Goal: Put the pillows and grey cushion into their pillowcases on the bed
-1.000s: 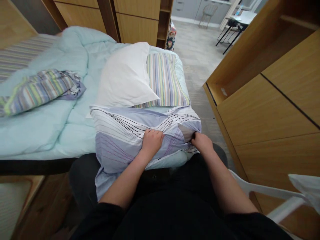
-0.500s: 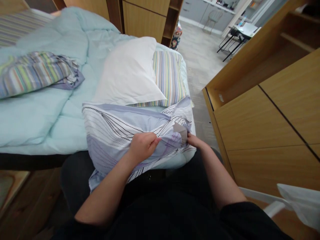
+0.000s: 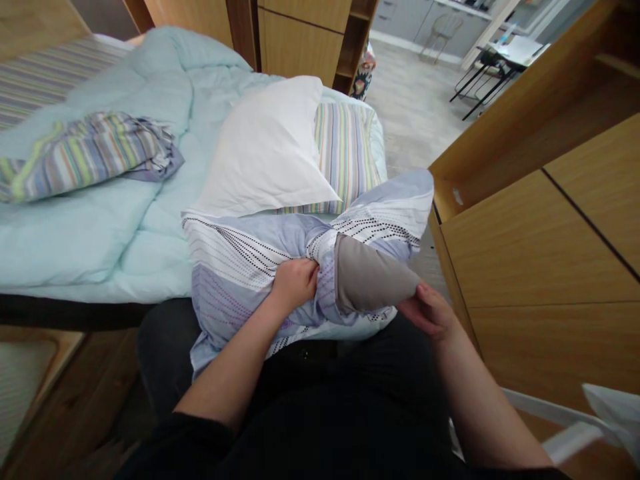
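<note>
A lilac and white patterned cover (image 3: 230, 287) lies across the bed's near edge, over my lap. My left hand (image 3: 296, 285) is closed on its bunched cloth near the middle. A grey cushion (image 3: 370, 273) sticks out of the cover's opening towards the right. Its pointed corner is pinched in the fingers of my right hand (image 3: 430, 310). Behind the cushion, part of the cover rises to the right past the bed's edge. How much of the cushion is inside the cover is hidden.
A white pillow (image 3: 270, 147) rests partly on a striped pillow (image 3: 347, 150) beyond the cover. Crumpled striped cloth (image 3: 90, 153) lies on the pale blue quilt (image 3: 165, 220) at left. A wooden cabinet (image 3: 550, 253) stands close on the right.
My right hand has moved right, and much more of the grey cushion now shows outside the cover. The cover's far right part has risen and spread rightwards.
</note>
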